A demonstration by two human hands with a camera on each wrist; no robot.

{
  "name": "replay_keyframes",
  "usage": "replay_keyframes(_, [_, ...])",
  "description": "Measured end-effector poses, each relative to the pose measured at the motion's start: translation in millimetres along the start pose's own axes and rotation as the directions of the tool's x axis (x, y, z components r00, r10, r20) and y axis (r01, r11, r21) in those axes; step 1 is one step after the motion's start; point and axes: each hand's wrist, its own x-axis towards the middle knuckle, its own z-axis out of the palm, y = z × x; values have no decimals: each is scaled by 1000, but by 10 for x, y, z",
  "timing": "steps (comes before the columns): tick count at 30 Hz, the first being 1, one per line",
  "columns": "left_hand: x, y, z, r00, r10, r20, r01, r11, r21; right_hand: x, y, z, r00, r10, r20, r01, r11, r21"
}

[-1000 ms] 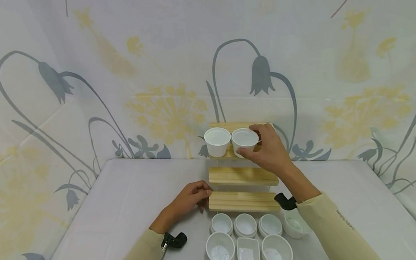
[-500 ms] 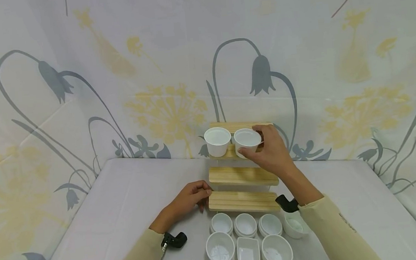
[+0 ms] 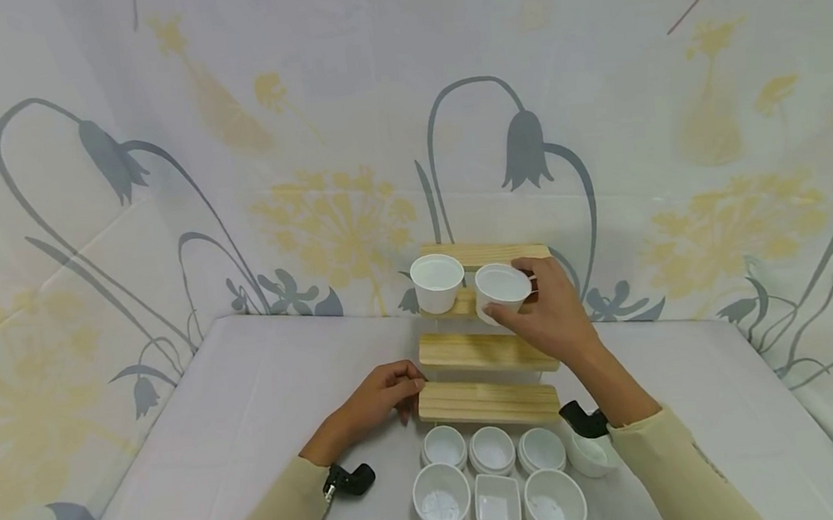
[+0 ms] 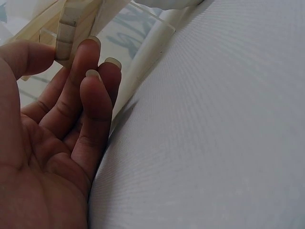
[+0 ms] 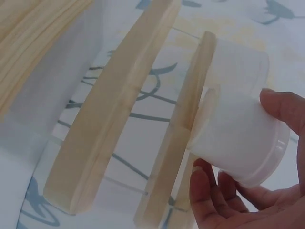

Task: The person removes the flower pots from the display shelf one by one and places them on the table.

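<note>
My right hand (image 3: 551, 314) grips a white plastic cup (image 3: 502, 287) at the upper level of a stepped wooden stand (image 3: 487, 351). In the right wrist view, thumb and fingers hold this cup (image 5: 243, 129) from opposite sides, with its base beside a wooden slat (image 5: 178, 129). A second white cup (image 3: 437, 283) stands to its left on the same level, a gap between them. At the stand's front left corner, my left hand (image 3: 380, 397) pinches the end of the lowest slat (image 3: 487, 402). The left wrist view shows thumb and fingertips around that slat end (image 4: 69, 33).
In front of the stand, several round white bowls (image 3: 441, 500) and a small square white dish (image 3: 497, 503) stand close together on the white-covered table (image 3: 263, 392). Another pale cup (image 3: 590, 454) sits beneath my right forearm. A flower-print cloth (image 3: 344, 133) hangs behind.
My right hand has shifted the gripped cup rightward and slightly toward me, widening the gap to the other cup. The left hand keeps its place on the slat.
</note>
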Motion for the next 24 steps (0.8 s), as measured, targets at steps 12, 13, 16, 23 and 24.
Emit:
replay_keyframes(12, [4, -10, -11, 1000, 0, 2, 0, 1000, -10, -154, -28, -37, 1000, -28, 1, 28, 1000, -5])
replay_keyframes(13, [3, -9, -11, 1000, -1, 3, 1, 1000, -12, -168, -30, -42, 999, -33, 2, 33, 999, -4])
replay_keyframes(16, [5, -16, -10, 1000, -2, 5, 2, 1000, -9, -208, -26, -59, 999, -45, 2, 45, 999, 4])
replay_keyframes(23, [11, -34, -7, 1000, -9, -2, 9, 1000, 3, -296, 2, -73, 999, -52, 8, 51, 998, 26])
replay_keyframes(24, [9, -29, -6, 1000, -11, -2, 11, 1000, 3, -308, 5, -73, 999, -49, 10, 49, 998, 26])
